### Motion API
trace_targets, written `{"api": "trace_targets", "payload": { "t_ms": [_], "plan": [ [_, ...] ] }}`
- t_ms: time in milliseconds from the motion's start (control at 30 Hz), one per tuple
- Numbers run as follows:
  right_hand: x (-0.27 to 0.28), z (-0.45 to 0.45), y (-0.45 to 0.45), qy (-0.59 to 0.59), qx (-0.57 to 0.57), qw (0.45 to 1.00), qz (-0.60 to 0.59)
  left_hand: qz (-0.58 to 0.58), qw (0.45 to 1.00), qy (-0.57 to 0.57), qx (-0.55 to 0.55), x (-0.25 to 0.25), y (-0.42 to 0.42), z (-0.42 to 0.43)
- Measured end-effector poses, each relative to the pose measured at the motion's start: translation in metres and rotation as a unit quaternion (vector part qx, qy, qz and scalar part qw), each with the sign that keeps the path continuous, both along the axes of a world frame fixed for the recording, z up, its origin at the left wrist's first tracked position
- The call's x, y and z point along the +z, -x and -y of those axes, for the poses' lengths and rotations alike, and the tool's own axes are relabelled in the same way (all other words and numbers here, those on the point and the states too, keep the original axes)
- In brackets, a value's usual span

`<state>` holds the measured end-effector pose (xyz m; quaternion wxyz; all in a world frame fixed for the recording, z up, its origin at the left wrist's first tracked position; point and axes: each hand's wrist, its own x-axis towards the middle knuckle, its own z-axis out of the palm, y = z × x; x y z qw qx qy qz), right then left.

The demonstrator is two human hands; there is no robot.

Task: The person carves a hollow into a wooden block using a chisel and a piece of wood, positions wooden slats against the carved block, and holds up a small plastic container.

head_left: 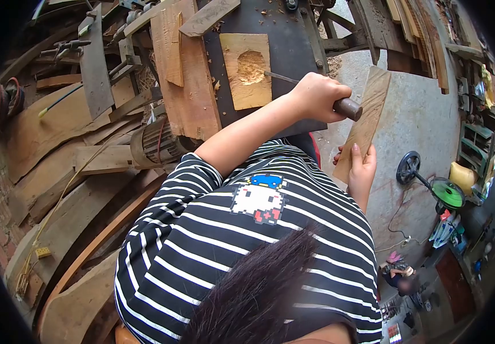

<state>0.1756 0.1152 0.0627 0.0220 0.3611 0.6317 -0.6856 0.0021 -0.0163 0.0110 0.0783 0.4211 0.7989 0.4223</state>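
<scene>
Timber block in pale tan, roughly rectangular [246,74], lies flat on a dark counter [282,40], with a ragged, rounded hollow [252,64] cut into its upper face. Carving appears well under way but unfinished: the recess has a clear outline, yet its floor looks splintered and uneven, no smoothed surface shows inside, and the face around it seems largely uncut. A long, thin metal chisel with a round dark-brown handle [349,109] points its tip at the hollow's edge; contact cannot be told. The left hand [323,96] has its grip clamped around that handle. The right hand [361,169], its grip closed on the lower end of a flat brown wooden plank [368,112], holds it near the handle's butt. Pale wood chips [217,86] lie beside the block, next to a wide reddish-brown board [193,100]. Beyond, a round green fan [448,194] stands on grey concrete floor [416,114].
</scene>
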Motion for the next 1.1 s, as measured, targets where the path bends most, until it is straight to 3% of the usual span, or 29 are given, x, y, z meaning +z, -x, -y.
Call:
{"api": "trace_targets", "payload": {
  "t_ms": [67,167,300,333,367,400,533,600,667,700,733,767,800,833,900,1000,1067,1100],
  "plan": [
    [0.013,0.001,0.002,-0.002,-0.005,1.0,-0.006,0.002,1.0,0.012,0.008,-0.006,0.0,-0.002],
    [0.045,0.008,0.002,-0.113,-0.042,0.986,-0.116,-0.015,1.0,-0.017,0.01,-0.015,0.001,-0.004],
    [0.062,0.021,0.01,-0.225,-0.15,0.923,-0.275,-0.028,0.994,-0.089,0.05,-0.016,0.011,-0.003],
    [0.06,0.02,0.008,-0.225,-0.149,0.924,-0.272,-0.033,0.99,-0.118,0.065,-0.016,0.013,-0.003],
    [0.058,0.017,0.005,-0.203,-0.013,0.971,-0.127,-0.029,0.989,-0.124,0.072,-0.017,0.015,-0.002],
    [0.058,0.016,0.004,-0.171,0.123,0.977,0.023,-0.029,0.988,-0.131,0.075,-0.015,0.016,0.0],
    [0.085,0.016,0.013,-0.108,0.051,0.992,-0.026,-0.028,0.988,-0.133,0.078,-0.017,0.019,-0.001],
    [0.092,0.004,0.016,-0.191,0.06,0.961,-0.191,-0.024,0.987,-0.134,0.081,-0.018,0.016,-0.002],
    [0.084,0.003,0.014,-0.164,-0.051,0.932,-0.318,-0.028,0.989,-0.121,0.078,-0.019,0.017,-0.004],
    [0.069,0.014,0.017,-0.097,-0.092,0.899,-0.417,-0.028,0.989,-0.12,0.079,-0.019,0.017,-0.002],
    [0.047,0.019,0.019,-0.107,-0.158,0.894,-0.405,-0.029,0.992,-0.101,0.068,-0.018,0.018,-0.002],
    [0.043,0.022,0.011,-0.128,-0.038,0.968,-0.214,-0.028,0.995,-0.082,0.059,-0.017,0.017,-0.001],
    [0.049,0.031,0.011,-0.141,0.085,0.986,-0.011,-0.028,0.995,-0.08,0.06,-0.019,0.017,-0.001],
    [0.053,0.032,0.008,-0.137,0.081,0.987,-0.006,-0.027,0.996,-0.066,0.055,-0.02,0.014,-0.001],
    [0.056,0.029,0.011,-0.108,0.046,0.991,-0.063,-0.031,0.997,-0.055,0.047,-0.023,0.018,-0.004],
    [0.081,0.013,0.024,-0.248,-0.004,0.948,-0.198,-0.039,0.991,-0.101,0.076,-0.024,0.018,-0.005],
    [0.068,0.012,0.024,-0.237,-0.198,0.897,-0.316,-0.045,0.992,-0.095,0.077,-0.023,0.02,-0.006],
    [0.05,0.018,0.024,-0.234,-0.191,0.886,-0.35,-0.045,0.992,-0.091,0.073,-0.024,0.021,-0.005]
  ]
}}
